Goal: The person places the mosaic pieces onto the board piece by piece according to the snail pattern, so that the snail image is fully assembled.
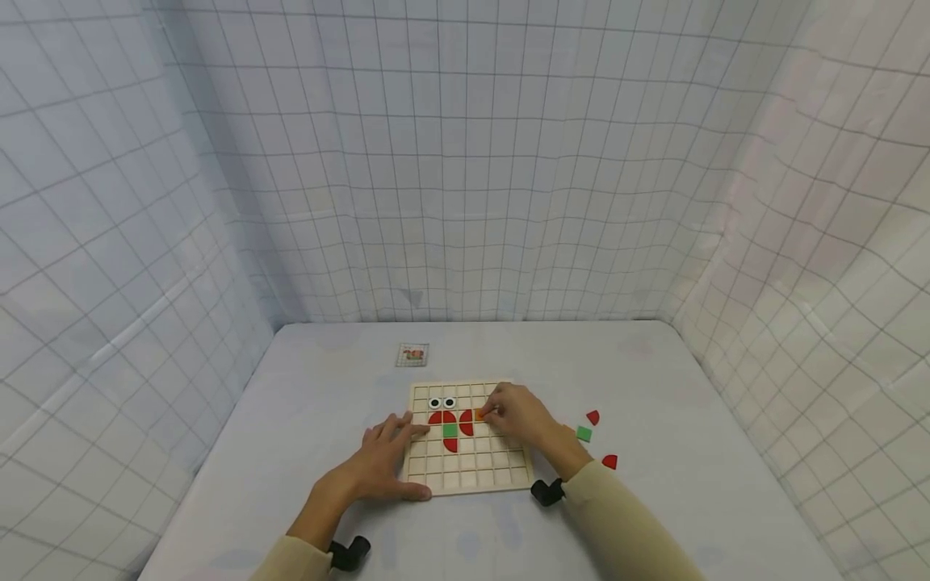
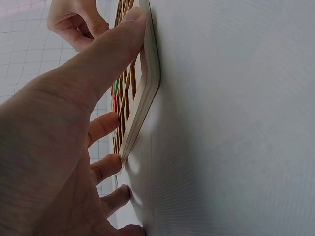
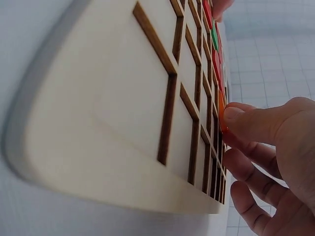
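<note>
A small orange piece (image 1: pixel 479 415) is pinched by the right hand (image 1: pixel 520 413), right of the board's (image 1: pixel 472 482) middle. It is probably light and hard, best held by its edges. The board is touched by the spread left hand (image 1: pixel 385 461). Loose pieces (image 1: pixel 584 434) right of it are seen only in the head view.

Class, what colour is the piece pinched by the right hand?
The piece is orange, seen best in the right wrist view.
</note>
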`<state>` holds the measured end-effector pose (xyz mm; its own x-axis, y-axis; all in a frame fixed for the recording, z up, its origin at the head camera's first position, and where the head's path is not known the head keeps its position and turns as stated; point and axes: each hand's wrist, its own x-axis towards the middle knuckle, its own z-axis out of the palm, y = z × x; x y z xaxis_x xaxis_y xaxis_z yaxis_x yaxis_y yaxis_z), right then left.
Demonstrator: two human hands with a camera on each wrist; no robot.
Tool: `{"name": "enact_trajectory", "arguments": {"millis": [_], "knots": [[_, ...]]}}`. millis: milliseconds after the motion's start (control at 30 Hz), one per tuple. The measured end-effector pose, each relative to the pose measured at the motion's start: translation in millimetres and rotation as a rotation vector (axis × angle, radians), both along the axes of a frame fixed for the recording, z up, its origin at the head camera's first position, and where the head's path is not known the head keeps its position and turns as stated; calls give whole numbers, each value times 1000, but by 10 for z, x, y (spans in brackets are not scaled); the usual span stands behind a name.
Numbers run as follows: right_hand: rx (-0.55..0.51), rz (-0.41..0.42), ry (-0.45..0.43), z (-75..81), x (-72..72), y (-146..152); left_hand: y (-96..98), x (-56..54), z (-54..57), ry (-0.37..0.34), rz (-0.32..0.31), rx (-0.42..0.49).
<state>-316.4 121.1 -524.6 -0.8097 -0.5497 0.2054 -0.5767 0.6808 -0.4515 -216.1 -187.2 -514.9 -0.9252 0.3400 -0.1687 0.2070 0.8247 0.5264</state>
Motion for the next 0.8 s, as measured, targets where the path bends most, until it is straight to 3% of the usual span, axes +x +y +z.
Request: {"name": "enact_trajectory", "arguments": {"millis": [800], "knots": [[-37, 33, -52, 4, -44, -9, 3, -21, -18, 4, -4, -6]]}}
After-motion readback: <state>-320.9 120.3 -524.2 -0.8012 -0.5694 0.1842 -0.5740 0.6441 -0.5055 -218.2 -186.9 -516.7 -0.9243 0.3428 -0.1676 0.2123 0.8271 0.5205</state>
